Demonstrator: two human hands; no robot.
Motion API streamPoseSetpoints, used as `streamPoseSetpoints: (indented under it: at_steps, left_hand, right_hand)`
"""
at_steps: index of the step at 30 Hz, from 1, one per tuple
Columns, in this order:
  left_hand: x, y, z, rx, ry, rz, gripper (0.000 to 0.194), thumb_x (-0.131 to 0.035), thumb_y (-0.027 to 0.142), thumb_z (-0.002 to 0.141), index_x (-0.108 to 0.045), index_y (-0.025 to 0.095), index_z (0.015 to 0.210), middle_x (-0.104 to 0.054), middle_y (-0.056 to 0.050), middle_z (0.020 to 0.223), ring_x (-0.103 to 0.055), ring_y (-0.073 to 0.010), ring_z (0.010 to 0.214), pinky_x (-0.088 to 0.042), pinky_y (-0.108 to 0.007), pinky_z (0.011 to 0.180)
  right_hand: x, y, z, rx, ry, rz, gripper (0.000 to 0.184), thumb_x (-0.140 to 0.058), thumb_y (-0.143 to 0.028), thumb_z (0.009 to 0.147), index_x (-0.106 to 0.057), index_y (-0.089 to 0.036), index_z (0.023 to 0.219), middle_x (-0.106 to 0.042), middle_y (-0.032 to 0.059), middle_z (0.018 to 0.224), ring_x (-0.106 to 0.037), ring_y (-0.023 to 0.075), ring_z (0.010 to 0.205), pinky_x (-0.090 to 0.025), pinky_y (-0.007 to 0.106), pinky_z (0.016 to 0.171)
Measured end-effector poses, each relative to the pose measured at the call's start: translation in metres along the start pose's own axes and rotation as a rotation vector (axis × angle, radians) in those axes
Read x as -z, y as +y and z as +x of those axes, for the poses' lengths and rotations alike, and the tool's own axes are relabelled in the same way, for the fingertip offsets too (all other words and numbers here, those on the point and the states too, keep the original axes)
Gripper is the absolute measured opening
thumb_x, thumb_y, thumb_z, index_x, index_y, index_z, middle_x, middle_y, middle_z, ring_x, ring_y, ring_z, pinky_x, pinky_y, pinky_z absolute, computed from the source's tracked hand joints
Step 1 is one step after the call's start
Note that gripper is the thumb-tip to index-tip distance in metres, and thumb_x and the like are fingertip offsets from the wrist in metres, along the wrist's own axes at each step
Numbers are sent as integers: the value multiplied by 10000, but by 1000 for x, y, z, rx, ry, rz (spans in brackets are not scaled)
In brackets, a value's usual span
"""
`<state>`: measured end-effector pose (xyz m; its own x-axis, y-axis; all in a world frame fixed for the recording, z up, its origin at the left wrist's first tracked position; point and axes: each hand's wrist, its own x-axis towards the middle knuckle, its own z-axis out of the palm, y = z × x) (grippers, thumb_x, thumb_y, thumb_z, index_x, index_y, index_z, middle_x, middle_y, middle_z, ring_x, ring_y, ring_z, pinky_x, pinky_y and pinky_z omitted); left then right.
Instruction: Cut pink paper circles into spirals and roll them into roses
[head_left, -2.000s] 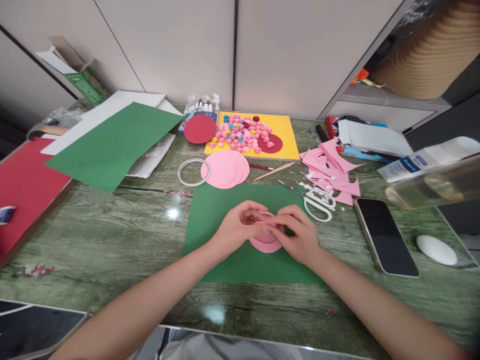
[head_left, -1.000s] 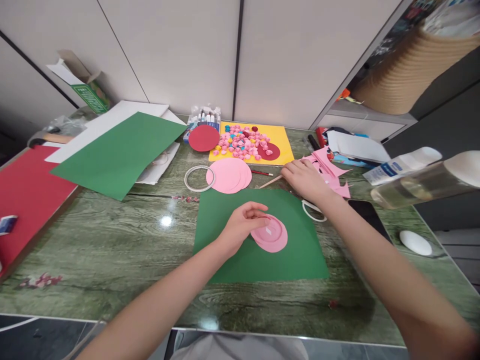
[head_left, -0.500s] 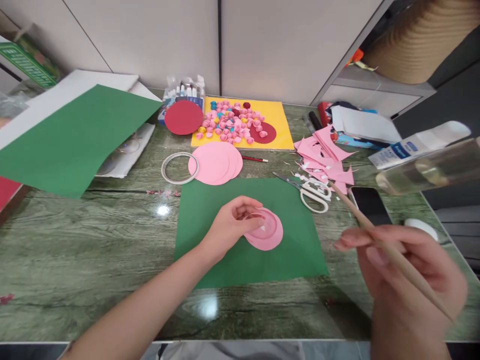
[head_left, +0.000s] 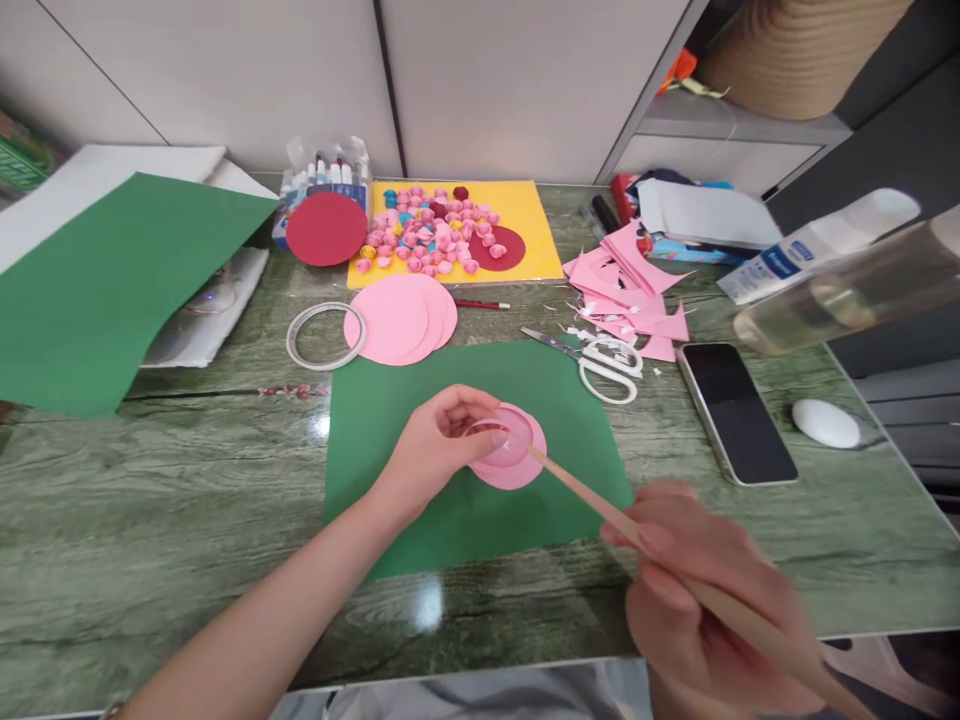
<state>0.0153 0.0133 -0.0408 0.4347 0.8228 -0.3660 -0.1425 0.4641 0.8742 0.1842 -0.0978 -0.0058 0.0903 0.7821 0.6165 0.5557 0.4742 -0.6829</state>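
My left hand point(head_left: 450, 435) pinches the near-left edge of a clear round piece point(head_left: 520, 432), which looks like a shallow lid. It lies over pink paper circles point(head_left: 517, 477) on a green sheet point(head_left: 420, 525). Between the fingers and thumb of my right hand point(head_left: 712, 580) is a thin wooden stick point(head_left: 581, 490), held like a pen. The stick's tip meets or hovers over the right side of the clear piece; whether it touches I cannot tell. White scissors point(head_left: 609, 370) rest on the sheet's top right corner.
Behind lie a tape roll point(head_left: 326, 336), larger pink circles point(head_left: 390, 320), a pencil point(head_left: 480, 304) and a yellow sheet point(head_left: 544, 230) with small rolled paper flowers. Pink scraps point(head_left: 626, 285), a phone point(head_left: 739, 415), a mouse point(head_left: 825, 423) and a clear bottle point(head_left: 847, 290) stand right. A green sheet point(head_left: 135, 270) leans left.
My right hand has come down and leftward, bringing the stick's tip to the clear round piece. My left hand keeps its pinch. The view has turned slightly right, uncovering the phone and mouse.
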Motion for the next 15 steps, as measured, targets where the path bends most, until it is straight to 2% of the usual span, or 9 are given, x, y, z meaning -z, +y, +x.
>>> streamPoseSetpoints:
  at_steps: [4,15]
  left_hand:
    - [0,-1,0,-3,-8,8,240,-741,179,644,-601,172,838,-618,24,746,-555,-56,680,-412,-153,599]
    - [-3,1,-1,-6,0,20,246,-735,150,631,-584,164,824,-616,21,755,-574,-72,713,-432,-171,637]
  right_hand:
    - [-10,8,-3,35,89,9,149,-584,-244,838,-622,-219,980,-617,4,683,-579,155,565,-482,334,514]
    - [-14,6,2,7,26,14,175,-591,-228,829,-622,-238,1001,-635,-1,679,-587,150,557,-504,330,519]
